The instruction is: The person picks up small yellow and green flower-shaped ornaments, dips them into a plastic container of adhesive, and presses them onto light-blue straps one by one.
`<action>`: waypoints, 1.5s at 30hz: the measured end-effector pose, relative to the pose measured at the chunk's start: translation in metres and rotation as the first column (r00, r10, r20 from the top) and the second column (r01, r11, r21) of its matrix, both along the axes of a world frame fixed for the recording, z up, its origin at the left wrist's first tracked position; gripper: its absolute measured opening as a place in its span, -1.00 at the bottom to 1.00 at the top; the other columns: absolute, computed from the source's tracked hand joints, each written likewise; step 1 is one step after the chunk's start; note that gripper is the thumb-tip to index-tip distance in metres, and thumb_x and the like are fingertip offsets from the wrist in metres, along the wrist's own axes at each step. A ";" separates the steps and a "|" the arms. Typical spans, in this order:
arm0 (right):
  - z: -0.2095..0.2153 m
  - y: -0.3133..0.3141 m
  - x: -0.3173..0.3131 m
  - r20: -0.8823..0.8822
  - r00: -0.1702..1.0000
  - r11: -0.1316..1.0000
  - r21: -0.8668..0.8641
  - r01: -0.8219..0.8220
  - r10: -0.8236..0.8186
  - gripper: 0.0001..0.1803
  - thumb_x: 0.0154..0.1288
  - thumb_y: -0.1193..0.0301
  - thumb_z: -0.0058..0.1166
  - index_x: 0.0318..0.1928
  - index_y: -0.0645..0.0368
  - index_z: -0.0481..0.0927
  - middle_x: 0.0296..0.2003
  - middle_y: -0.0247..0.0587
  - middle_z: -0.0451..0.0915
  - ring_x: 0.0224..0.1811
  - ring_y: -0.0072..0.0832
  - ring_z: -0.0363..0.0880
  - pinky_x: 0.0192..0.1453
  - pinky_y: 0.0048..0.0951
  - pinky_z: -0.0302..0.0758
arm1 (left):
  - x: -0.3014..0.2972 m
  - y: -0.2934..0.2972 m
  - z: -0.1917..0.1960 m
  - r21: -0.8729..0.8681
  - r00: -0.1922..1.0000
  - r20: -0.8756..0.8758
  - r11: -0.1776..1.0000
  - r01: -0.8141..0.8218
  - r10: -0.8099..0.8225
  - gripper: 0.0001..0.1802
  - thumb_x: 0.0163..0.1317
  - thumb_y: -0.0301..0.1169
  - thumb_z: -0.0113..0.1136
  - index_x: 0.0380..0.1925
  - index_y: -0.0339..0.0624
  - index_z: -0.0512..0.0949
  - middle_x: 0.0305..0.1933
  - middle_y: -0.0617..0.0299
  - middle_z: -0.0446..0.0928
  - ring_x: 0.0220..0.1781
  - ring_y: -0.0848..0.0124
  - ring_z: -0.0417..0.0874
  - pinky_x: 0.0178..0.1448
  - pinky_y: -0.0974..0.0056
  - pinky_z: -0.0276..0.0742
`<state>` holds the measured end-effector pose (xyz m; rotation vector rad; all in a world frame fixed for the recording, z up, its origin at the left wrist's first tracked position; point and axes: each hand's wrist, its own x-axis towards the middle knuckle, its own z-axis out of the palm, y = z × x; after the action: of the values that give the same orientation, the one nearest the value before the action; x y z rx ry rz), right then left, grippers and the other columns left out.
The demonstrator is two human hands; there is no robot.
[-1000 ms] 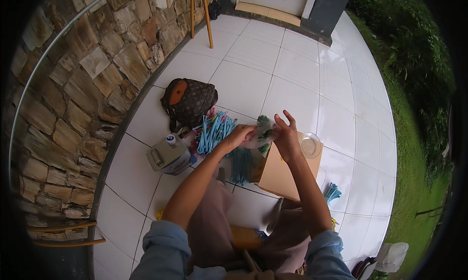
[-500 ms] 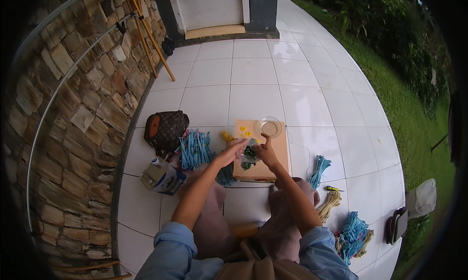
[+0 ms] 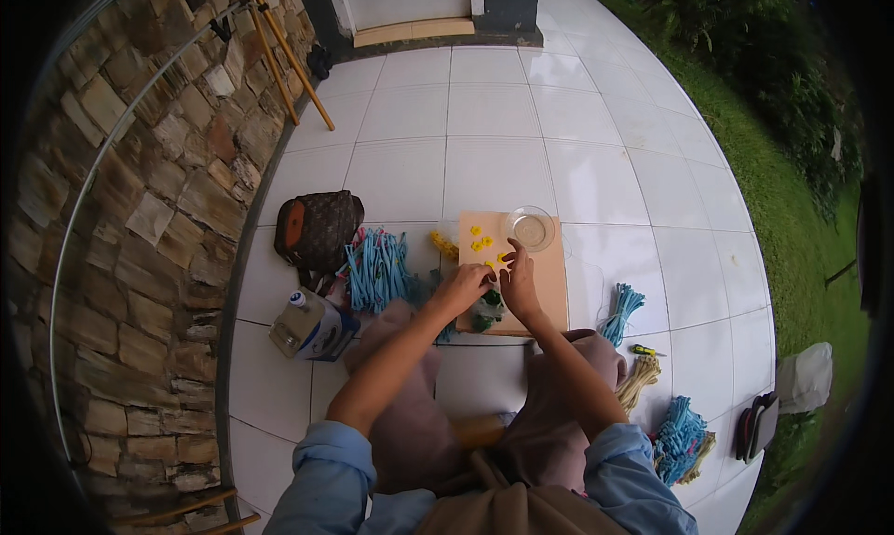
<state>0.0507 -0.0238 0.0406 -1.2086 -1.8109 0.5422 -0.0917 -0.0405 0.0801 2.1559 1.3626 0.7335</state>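
Observation:
My left hand (image 3: 463,291) is over the left part of a tan board (image 3: 547,297), its fingers curled and closed at the tips; anything between them is too small to make out. My right hand (image 3: 521,288) is just beside it, index finger stretched forward and apart from the thumb. Close to those fingertips is a small yellow flower-shaped piece (image 3: 502,257). Several more yellow pieces (image 3: 481,244) are scattered farther up the board. Below my hands lies a clear plastic bag with dark green pieces (image 3: 486,313). A round clear dish (image 3: 531,229) stands at the board's far right corner.
Left of the board are blue bundled strips (image 3: 377,270), a brown patterned bag (image 3: 319,230) and a jug with a white cap (image 3: 312,325). On the right lie a blue bundle (image 3: 621,314), a yellow-green handled tool (image 3: 645,351), beige strands (image 3: 641,383) and a blue pile (image 3: 683,439).
The plastic bag of green pieces, earlier at my left hand, now lies lower on the board. My left hand has moved right, its fingertips nearer my right hand. The whole view has shifted slightly.

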 end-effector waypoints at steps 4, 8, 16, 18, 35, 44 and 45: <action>0.026 -0.007 -0.010 -0.112 0.987 0.950 -0.275 -0.145 0.118 -0.32 0.03 0.73 -0.13 0.21 0.22 0.02 -0.34 0.08 0.46 -0.33 -0.11 0.51 -0.25 -0.26 0.45 | 0.004 0.004 -0.021 0.037 0.966 -0.253 0.998 -0.044 0.052 -0.92 -0.04 -0.50 0.14 -0.55 -0.31 0.52 -0.51 -0.07 0.51 -0.40 -0.01 0.56 -0.27 0.11 0.49; 0.018 -0.006 -0.003 -0.041 0.990 0.942 -0.305 -0.140 0.134 -0.29 0.03 0.71 -0.12 0.22 0.22 -0.04 -0.29 0.17 0.46 -0.29 -0.04 0.50 -0.20 -0.21 0.45 | 0.015 0.006 -0.029 -0.010 0.937 -0.336 0.994 -0.110 0.100 -0.92 -0.03 -0.49 0.14 -0.57 -0.30 0.51 -0.51 -0.08 0.49 -0.37 0.02 0.57 -0.25 0.13 0.51; 0.020 -0.005 0.006 -0.085 0.979 0.920 -0.333 -0.205 0.188 -0.26 0.04 0.69 -0.17 0.25 0.18 -0.11 -0.20 0.27 0.40 -0.14 -0.01 0.44 -0.09 -0.18 0.41 | 0.025 -0.007 -0.051 0.155 0.753 -0.627 0.979 -0.135 0.203 -0.92 0.00 -0.46 0.10 -0.50 -0.23 0.53 -0.34 0.11 0.47 -0.21 0.18 0.53 -0.18 0.19 0.52; 0.022 -0.007 0.005 -0.100 0.972 0.916 -0.327 -0.234 0.212 -0.25 0.04 0.69 -0.16 0.25 0.17 -0.11 -0.19 0.27 0.39 -0.12 -0.02 0.44 -0.07 -0.19 0.41 | 0.021 -0.006 -0.062 0.150 0.717 -0.666 0.978 -0.143 0.207 -0.91 0.02 -0.47 0.08 -0.48 -0.22 0.55 -0.34 0.12 0.47 -0.20 0.20 0.53 -0.17 0.19 0.52; 0.035 -0.007 0.005 -0.219 0.928 0.882 -0.304 -0.360 0.303 -0.39 0.06 0.66 -0.05 0.16 0.17 0.12 -0.31 -0.02 0.54 -0.30 -0.21 0.58 -0.24 -0.34 0.52 | -0.031 0.017 -0.008 -0.502 0.945 0.159 0.848 -0.172 0.287 -0.70 -0.15 -0.47 0.36 -0.36 -0.34 0.57 -0.37 0.02 0.60 -0.27 0.43 0.63 -0.21 0.43 0.50; 0.038 0.008 0.006 -0.449 0.893 0.932 -0.307 -0.194 0.038 -0.38 0.04 0.68 0.06 0.13 0.17 0.18 -0.38 -0.17 0.49 -0.31 -0.46 0.55 -0.25 -0.47 0.54 | -0.013 0.032 0.015 -0.512 0.750 0.600 0.854 0.093 0.278 -0.76 0.06 -0.53 0.21 -0.26 -0.43 0.52 -0.27 0.10 0.58 -0.27 0.43 0.61 -0.16 0.44 0.51; 0.042 0.010 0.006 -0.464 0.885 0.938 -0.288 -0.194 0.041 -0.38 0.04 0.68 0.06 0.13 0.17 0.18 -0.38 -0.18 0.49 -0.31 -0.48 0.54 -0.24 -0.47 0.54 | -0.014 0.036 0.015 -0.493 0.743 0.615 0.864 0.101 0.264 -0.77 0.05 -0.53 0.22 -0.27 -0.42 0.52 -0.28 0.11 0.58 -0.27 0.44 0.61 -0.16 0.44 0.51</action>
<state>0.0563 -0.0133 0.0826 -1.0708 -1.4304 1.1360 -0.1052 -0.0046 0.0948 1.2315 1.0868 0.9430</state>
